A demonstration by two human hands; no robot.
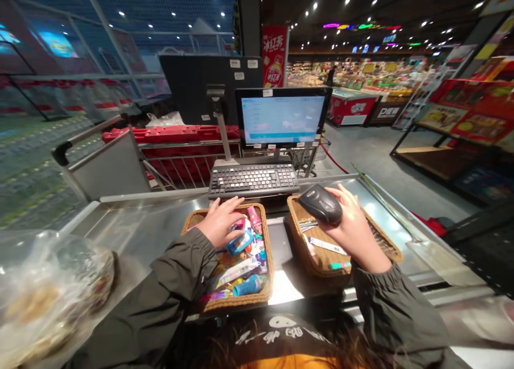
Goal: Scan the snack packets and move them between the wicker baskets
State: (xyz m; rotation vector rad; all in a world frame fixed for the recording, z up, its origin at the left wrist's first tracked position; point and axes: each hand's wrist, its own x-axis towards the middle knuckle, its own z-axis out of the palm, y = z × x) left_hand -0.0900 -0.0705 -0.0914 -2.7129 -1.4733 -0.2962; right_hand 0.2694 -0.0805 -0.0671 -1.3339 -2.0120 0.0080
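My right hand (353, 232) is wrapped round a black handheld barcode scanner (321, 204), held above the right wicker basket (321, 267). In that basket lie a few slim items, among them a white pen-like stick (327, 246) and a small green-and-orange piece (339, 265). My left hand (222, 223) reaches over the left wicker basket (270, 272), fingers spread, with nothing visibly held. This basket is full of small colourful packaged goods, including a blue bottle-shaped item (249, 285) and a pink one (254, 219). What lies under my left palm is hidden.
A black keyboard (254, 177) and a lit monitor (283, 118) stand behind the baskets, beside a second screen's dark back (211, 88). Clear plastic bags (52, 288) sit at the left of the metal counter (128, 224). A long thin stalk in wrapping (437, 259) lies at right.
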